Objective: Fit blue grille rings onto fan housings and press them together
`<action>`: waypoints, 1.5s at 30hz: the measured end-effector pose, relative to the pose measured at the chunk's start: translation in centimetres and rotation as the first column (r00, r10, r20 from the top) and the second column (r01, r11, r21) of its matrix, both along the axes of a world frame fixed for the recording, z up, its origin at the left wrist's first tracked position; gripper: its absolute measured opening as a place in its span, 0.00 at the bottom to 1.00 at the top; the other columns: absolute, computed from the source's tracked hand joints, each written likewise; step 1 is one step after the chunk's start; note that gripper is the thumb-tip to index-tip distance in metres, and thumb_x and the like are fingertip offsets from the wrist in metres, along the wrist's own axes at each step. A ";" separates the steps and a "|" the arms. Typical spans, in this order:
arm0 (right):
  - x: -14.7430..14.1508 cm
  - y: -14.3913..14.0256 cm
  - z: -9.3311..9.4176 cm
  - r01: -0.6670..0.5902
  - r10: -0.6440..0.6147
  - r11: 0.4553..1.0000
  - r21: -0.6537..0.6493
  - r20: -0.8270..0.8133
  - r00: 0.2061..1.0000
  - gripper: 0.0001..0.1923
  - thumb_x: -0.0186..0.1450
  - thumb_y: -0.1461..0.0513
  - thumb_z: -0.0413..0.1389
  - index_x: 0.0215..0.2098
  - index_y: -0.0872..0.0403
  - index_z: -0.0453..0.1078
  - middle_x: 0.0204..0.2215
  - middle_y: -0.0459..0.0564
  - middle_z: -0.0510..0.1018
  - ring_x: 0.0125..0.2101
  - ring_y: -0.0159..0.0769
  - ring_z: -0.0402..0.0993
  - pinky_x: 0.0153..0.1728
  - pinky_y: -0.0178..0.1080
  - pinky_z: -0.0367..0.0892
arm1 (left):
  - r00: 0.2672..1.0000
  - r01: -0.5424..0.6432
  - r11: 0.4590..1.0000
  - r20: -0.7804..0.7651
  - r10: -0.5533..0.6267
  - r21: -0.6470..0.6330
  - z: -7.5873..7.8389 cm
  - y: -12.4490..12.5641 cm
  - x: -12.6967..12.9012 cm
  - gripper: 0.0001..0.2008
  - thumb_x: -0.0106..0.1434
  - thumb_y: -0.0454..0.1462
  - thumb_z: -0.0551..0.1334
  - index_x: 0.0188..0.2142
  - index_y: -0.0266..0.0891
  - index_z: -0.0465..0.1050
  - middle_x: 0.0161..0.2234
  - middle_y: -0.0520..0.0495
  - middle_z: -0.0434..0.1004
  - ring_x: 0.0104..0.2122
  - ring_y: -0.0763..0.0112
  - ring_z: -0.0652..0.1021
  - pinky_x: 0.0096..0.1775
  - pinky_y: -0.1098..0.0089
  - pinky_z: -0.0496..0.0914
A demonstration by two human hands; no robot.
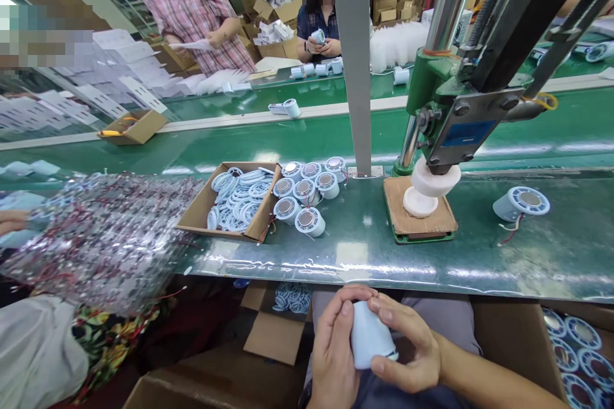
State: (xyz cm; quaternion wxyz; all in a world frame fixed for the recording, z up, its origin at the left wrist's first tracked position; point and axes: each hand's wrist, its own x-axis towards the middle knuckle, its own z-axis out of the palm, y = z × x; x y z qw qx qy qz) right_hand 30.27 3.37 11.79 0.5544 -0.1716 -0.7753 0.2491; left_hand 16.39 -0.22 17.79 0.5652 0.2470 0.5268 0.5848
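Near edge, bottom center, below the bench lip: white housing (369,335) clamped between both hands, over the lap. Left hand (333,348) wrapped on its left side, thumb and fingers curled round, closed on it. Right hand (407,348) closed on its right side, index and thumb pinching the top and lower edge. Both equally near, both touching; neither free. Long axis roughly upright, tilted slightly left at the top; closed rounded end up and toward the bench, open rim down toward the lap, a thin pale-blue edge showing at the bottom right. Smooth, matte white plastic, cup-shaped, no wires seen from here.

Far from the hands, straight ahead and a little right: press (448,121) with green frame, white round foot (435,177) sitting on a white disc (419,203) on a brown pad (418,214). So from the hands, press lies up and right, across the bench edge.

Left of the press: 8 or so finished white units (307,188) clustered face up, touching a cardboard tray (196,217) full of pale-blue rings (240,198). Right of the press: 1 unit (520,203) on its side, red wire trailing. Far left: heap of bagged wired parts (100,236). Box at bottom right (580,345) holds more ringed units.

Across the green belt (288,140), 2 other people at work, hands on own parts, well apart.
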 end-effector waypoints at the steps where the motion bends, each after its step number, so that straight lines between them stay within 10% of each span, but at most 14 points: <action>1: 0.1 0.0 0.0 0.001 -0.001 1.000 -0.003 0.008 1.000 0.41 0.68 0.63 0.59 0.75 0.52 0.47 0.59 0.55 0.77 0.60 0.41 0.74 0.63 0.41 0.68 | 1.000 0.013 1.000 0.016 -0.013 0.005 0.1 0.0 0.0 0.17 0.65 0.51 0.66 0.36 0.39 0.82 0.40 0.42 0.82 0.43 0.57 0.80 0.48 0.66 0.74; 11: 0.0 0.1 0.4 0.007 -0.008 1.000 0.015 0.014 1.000 0.38 0.71 0.63 0.56 0.75 0.53 0.48 0.60 0.55 0.76 0.60 0.40 0.74 0.64 0.40 0.66 | 0.951 0.265 0.957 -0.195 -0.239 0.121 -0.2 0.5 -1.5 0.17 0.62 0.49 0.70 0.43 0.40 0.84 0.45 0.39 0.83 0.46 0.52 0.81 0.50 0.62 0.74; 21: 0.1 -0.4 -0.1 0.131 -0.132 0.990 -0.061 -0.013 0.991 0.30 0.73 0.64 0.55 0.71 0.44 0.57 0.58 0.52 0.78 0.61 0.38 0.73 0.61 0.39 0.71 | 0.999 0.028 0.999 -0.039 -0.026 0.045 -1.3 1.0 -1.1 0.25 0.66 0.56 0.63 0.44 0.38 0.85 0.49 0.38 0.83 0.51 0.54 0.79 0.52 0.63 0.73; 29: -0.2 0.4 1.3 0.151 -0.215 0.947 -0.284 -0.212 0.953 0.32 0.62 0.67 0.69 0.62 0.45 0.67 0.54 0.58 0.80 0.55 0.45 0.80 0.54 0.45 0.78 | 0.985 -0.002 0.947 -0.165 0.058 0.323 -1.6 2.4 -3.2 0.28 0.68 0.52 0.63 0.17 0.40 0.66 0.19 0.50 0.68 0.30 0.65 0.74 0.38 0.70 0.72; 35: -0.2 0.2 1.4 0.126 -0.183 0.957 -0.260 -0.208 0.961 0.32 0.63 0.68 0.67 0.63 0.45 0.66 0.56 0.57 0.79 0.56 0.44 0.78 0.55 0.45 0.77 | 0.894 0.106 0.913 -0.439 0.086 0.395 -1.5 0.9 -3.0 0.10 0.73 0.43 0.60 0.38 0.41 0.76 0.42 0.46 0.78 0.45 0.66 0.78 0.49 0.70 0.72; 39: -0.1 0.2 1.6 0.132 -0.173 0.967 -0.217 -0.181 0.968 0.29 0.66 0.67 0.64 0.63 0.46 0.66 0.55 0.57 0.80 0.57 0.42 0.78 0.57 0.43 0.76 | 0.707 0.401 0.788 -0.705 0.059 0.468 -1.1 0.8 -2.7 0.21 0.75 0.47 0.55 0.62 0.46 0.68 0.61 0.40 0.70 0.61 0.56 0.71 0.61 0.59 0.66; 45: 0.2 0.2 1.4 0.218 -0.239 0.960 -0.178 -0.110 0.965 0.20 0.70 0.61 0.60 0.60 0.48 0.69 0.50 0.56 0.83 0.51 0.41 0.82 0.51 0.37 0.79 | 0.409 0.735 0.508 -0.891 0.196 0.449 -2.0 2.7 -3.3 0.31 0.74 0.52 0.52 0.69 0.37 0.60 0.62 0.32 0.69 0.65 0.54 0.69 0.65 0.58 0.64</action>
